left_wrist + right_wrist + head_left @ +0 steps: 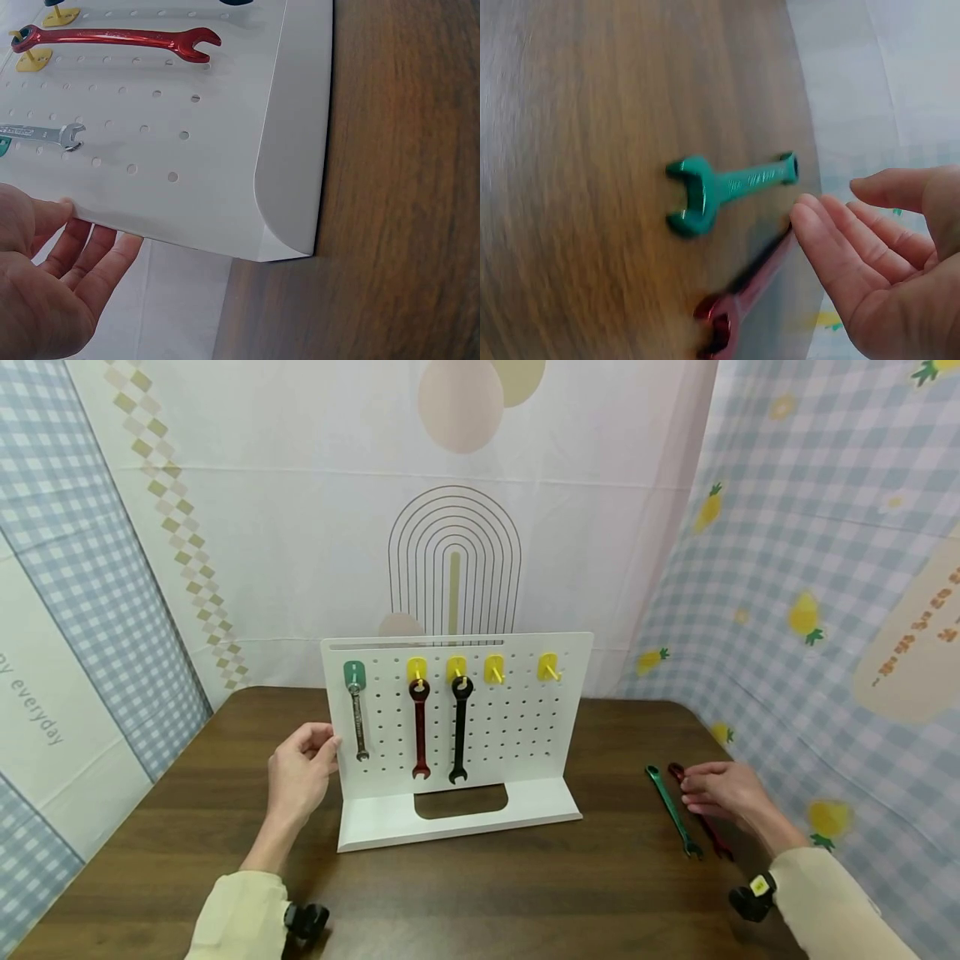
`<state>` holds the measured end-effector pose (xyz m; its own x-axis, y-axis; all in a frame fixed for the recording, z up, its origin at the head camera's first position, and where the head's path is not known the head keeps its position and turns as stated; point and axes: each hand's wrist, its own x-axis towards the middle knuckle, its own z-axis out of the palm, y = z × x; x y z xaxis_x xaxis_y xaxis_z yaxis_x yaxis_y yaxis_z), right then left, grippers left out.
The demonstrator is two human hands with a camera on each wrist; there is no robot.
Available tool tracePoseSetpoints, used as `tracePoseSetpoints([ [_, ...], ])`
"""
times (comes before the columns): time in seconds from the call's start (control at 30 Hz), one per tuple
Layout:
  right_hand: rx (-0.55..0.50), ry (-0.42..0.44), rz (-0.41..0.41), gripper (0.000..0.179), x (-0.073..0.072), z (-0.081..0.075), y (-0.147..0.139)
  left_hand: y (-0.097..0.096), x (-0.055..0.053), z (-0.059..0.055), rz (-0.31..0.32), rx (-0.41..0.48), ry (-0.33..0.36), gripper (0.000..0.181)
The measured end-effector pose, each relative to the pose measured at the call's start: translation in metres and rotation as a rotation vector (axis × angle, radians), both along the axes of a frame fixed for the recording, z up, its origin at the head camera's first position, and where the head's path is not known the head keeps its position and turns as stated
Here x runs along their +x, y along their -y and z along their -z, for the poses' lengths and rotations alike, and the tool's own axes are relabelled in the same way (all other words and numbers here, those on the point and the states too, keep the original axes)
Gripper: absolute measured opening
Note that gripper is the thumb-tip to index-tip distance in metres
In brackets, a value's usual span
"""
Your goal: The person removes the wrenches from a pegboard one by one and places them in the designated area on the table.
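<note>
My left hand pinches the left edge of a white pegboard stand, thumb on the front and fingers behind. From its hooks hang a small silver wrench, a red wrench and a black wrench. Over at the right, my right hand hovers at a second, dark red wrench, thumb and fingertips spread apart with nothing between them. Beside that wrench lies a green wrench on the table. The dark red wrench's middle is partly hidden by the hand in the head view.
Two yellow hooks at the board's right hold nothing. The silver wrench's hook is green. A brown wooden table bears everything. Patterned cloth hangs along the back and both sides, close to my right hand.
</note>
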<state>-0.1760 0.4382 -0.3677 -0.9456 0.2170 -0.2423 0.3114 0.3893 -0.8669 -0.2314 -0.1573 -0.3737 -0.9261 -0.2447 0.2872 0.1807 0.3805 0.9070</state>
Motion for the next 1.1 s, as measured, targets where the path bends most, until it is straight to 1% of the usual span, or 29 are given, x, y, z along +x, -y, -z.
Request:
tracePoseSetpoints([
  [0.13, -0.022, -0.058, -0.035, 0.046, -0.001, -0.003, 0.014, 0.000, 0.001, 0.000, 0.001, 0.000, 0.005, 0.015],
  [0.23, -0.079, -0.093, -0.057, 0.041, -0.003, -0.007, 0.029, 0.000, 0.001, 0.000, -0.001, 0.000, 0.007, 0.015],
  [0.43, -0.223, -0.127, -0.118, 0.032, -0.007, -0.018, 0.058, 0.000, 0.001, 0.000, -0.005, 0.005, 0.003, 0.015],
  [0.53, -0.277, -0.142, -0.147, 0.027, -0.008, -0.021, 0.069, 0.000, 0.001, 0.000, -0.006, 0.005, 0.004, 0.015],
  [0.63, -0.310, -0.152, -0.173, 0.024, -0.008, -0.023, 0.078, -0.001, 0.000, 0.000, -0.003, 0.006, 0.004, 0.015],
  [0.8, -0.354, -0.154, -0.193, 0.026, -0.009, -0.027, 0.089, -0.001, 0.000, 0.000, 0.000, 0.005, 0.003, 0.015],
  [1.1, -0.425, -0.144, -0.206, 0.032, -0.009, -0.030, 0.100, 0.000, 0.001, 0.000, 0.006, 0.002, 0.005, 0.017],
])
